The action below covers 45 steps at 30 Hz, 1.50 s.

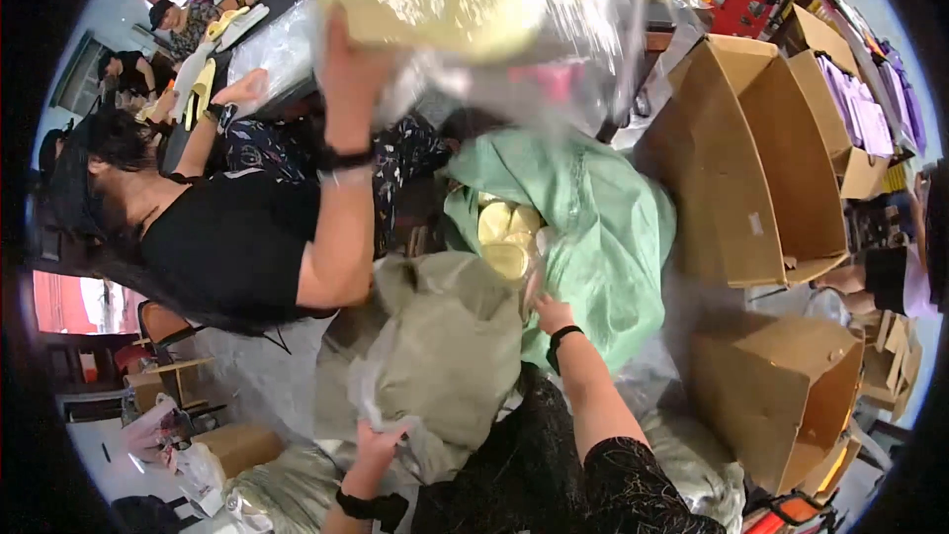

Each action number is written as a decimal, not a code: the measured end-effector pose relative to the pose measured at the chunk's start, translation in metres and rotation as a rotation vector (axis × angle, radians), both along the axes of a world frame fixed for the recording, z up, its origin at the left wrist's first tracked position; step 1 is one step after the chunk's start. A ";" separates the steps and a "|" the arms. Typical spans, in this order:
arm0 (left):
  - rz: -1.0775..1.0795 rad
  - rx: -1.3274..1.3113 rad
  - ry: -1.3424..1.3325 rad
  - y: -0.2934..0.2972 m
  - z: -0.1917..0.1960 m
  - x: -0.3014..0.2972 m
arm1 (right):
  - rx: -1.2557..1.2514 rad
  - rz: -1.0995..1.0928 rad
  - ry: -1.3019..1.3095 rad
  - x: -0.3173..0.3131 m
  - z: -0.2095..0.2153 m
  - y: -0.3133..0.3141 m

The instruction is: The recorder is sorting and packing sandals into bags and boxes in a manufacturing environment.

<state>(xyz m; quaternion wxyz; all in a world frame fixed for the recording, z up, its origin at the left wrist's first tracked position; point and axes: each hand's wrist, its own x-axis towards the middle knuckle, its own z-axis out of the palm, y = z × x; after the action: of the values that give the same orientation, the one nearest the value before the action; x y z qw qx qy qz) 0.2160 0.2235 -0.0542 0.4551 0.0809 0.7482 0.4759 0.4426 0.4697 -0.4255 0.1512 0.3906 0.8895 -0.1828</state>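
My left hand [376, 450] is closed on the pale edge of a grey-olive woven sack [445, 336], which lies bunched in front of me. At the mouth of a green woven sack [618, 247], my right hand [554, 316] grips the rim, its fingertips slightly blurred. Inside the green sack's opening, several pale yellow round-ended pieces [506, 259] show, stacked together; the rest of the contents is hidden. The two sacks touch, the grey-olive one to the left of the green one.
At my left a person in black [227, 237] raises an arm toward a blurred, plastic-wrapped yellow bundle [435, 0] on the table. Large open cardboard boxes [717, 163] stand at the right, another [761, 396] nearer me. More sacks [287, 489] lie at lower left. Other people work farther back.
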 end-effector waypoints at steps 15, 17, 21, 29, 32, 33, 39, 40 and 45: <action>-0.562 0.312 0.026 0.198 -0.113 0.086 | -0.062 0.210 -0.039 0.129 0.163 -0.148; -0.683 0.097 0.081 0.214 -0.149 0.098 | -0.163 0.046 -0.078 0.143 0.151 -0.169; -0.778 -0.096 0.294 0.217 -0.189 0.099 | -0.266 -0.447 -0.012 0.141 0.170 -0.137; -0.744 -0.100 0.231 0.193 -0.196 0.074 | -0.110 -0.957 0.885 0.063 0.177 -0.018; -0.672 -0.016 0.157 0.173 -0.211 0.057 | -0.451 -0.915 0.998 0.000 0.231 -0.004; -0.576 0.024 -0.138 0.177 -0.203 0.058 | -0.343 -0.753 0.863 -0.007 0.231 -0.013; -0.739 -0.293 -0.172 0.192 -0.153 0.026 | -0.247 -0.533 0.379 -0.042 0.248 -0.115; -0.740 -0.290 -0.173 0.194 -0.143 0.028 | -0.244 -0.534 0.378 -0.046 0.238 -0.126; -1.186 -0.073 0.246 0.196 -0.116 0.014 | -0.366 -0.752 0.526 -0.053 0.172 -0.136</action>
<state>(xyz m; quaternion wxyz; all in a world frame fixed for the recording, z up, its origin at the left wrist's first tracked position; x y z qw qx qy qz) 0.2297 0.4198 -0.1700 0.5555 0.5229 0.6384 0.1024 0.3895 0.3338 -0.2538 -0.0889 0.5920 0.6484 -0.4703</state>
